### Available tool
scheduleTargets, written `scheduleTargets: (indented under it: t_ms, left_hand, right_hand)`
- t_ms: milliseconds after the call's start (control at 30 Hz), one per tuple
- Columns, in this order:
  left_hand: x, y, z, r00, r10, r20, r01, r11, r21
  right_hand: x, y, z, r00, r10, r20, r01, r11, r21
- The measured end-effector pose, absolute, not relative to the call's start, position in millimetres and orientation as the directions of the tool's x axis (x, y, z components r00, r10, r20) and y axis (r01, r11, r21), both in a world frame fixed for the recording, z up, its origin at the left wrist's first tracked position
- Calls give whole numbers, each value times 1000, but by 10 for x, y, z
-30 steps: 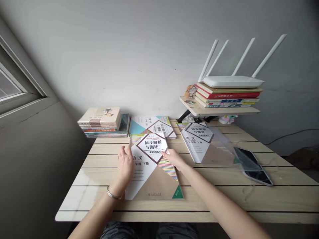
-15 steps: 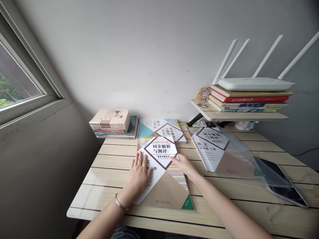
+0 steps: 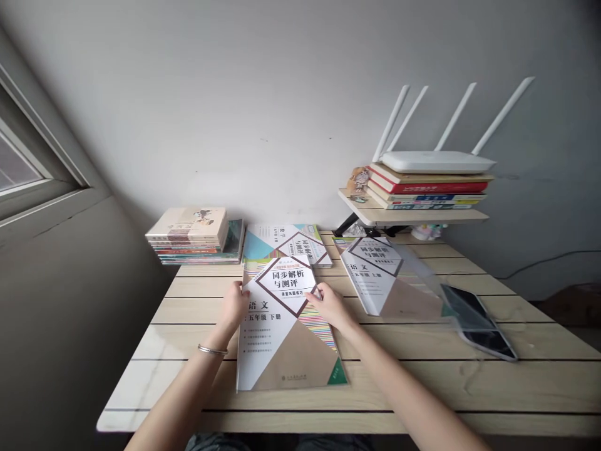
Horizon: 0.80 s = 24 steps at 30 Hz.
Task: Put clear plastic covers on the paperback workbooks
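Observation:
A workbook point(image 3: 277, 338) with a white, tan and green cover and Chinese lettering lies in front of me. My left hand point(image 3: 235, 305), a silver bangle at its wrist, is closed on the left edge, fingers partly hidden. On the opposite edge my right hand point(image 3: 328, 305) grips with the thumb on the cover and fingers underneath. Behind it, partly covered by its top, is a blue and white workbook point(image 3: 265, 241) turned sideways. Off to the right rests a similar workbook point(image 3: 375, 275) with a clear plastic cover point(image 3: 422, 300) partly over it.
A stack of books point(image 3: 188, 232) stands at the back left. At right, a phone point(image 3: 479, 322) lies under the plastic's edge. A raised shelf point(image 3: 413, 217) carries several books point(image 3: 427, 188) and a white router point(image 3: 436, 161). The wooden table point(image 3: 154, 376) has slat lines.
My left hand has slid from flat on the cover to the workbook's left edge and closed on it. My right hand keeps its hold. The view has shifted right.

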<state>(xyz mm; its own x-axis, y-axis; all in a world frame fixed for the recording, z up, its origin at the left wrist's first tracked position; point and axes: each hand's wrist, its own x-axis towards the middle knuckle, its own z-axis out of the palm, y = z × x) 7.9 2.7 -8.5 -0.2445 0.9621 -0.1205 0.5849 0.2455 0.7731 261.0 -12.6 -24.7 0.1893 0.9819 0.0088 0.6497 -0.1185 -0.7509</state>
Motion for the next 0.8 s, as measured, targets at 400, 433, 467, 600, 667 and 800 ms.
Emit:
scheduleTargets:
  t_ms: [400,433,467,600,667,800]
  left_hand:
    - [69,58,-125,-260,958,-124,571,256,780]
    - [67,56,-127,-258,958,-127,566,256,783]
    - [64,56,-131,-255,958,-131,560,257,787]
    - [46,71,-158,-247,958,-149,536,263,802]
    - [41,74,-167,-242,957,-157,523,265,810]
    - [43,71,-165,-221,958,-183,497,271,824]
  right_hand:
    - [2939,392,-208,274,943,-189,466,-302,-832]
    - [2924,418,-189,263,943,-203,459,-307,-834]
    - [2910,438,-168,252,943,-216,451,-312,-836]
    - [2866,475,-88,234,937,-258,391,-334,-858]
    - [2844,473,-57,225,931,-287,332,-350,-876]
    - [2805,439,8,159,914,-374,166,-399,-902]
